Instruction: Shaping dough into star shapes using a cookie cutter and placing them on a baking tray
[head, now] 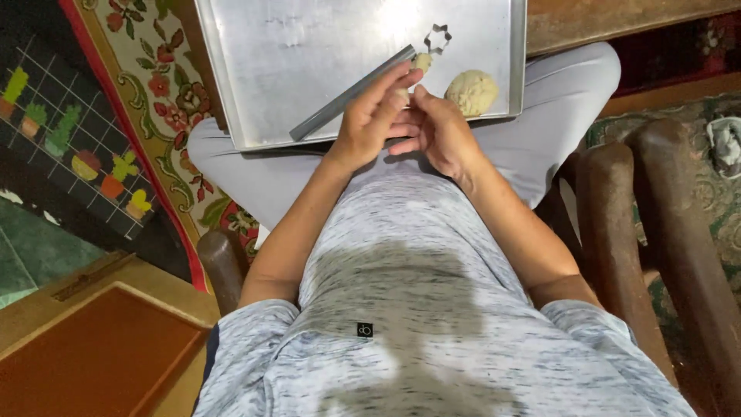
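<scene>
Head view: both hands, left hand (370, 116) and right hand (436, 131), press a small dough piece (402, 93).

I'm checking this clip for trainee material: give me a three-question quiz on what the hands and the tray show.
1. True or false: the dough ball lies on the metal tray.
2. Which shape is the cookie cutter? A) round B) flower or star outline C) square
3. What lies diagonally across the tray, next to the left hand?

Key:
1. True; it sits near the tray's corner, beyond the right hand.
2. B.
3. A grey metal bar.
</scene>
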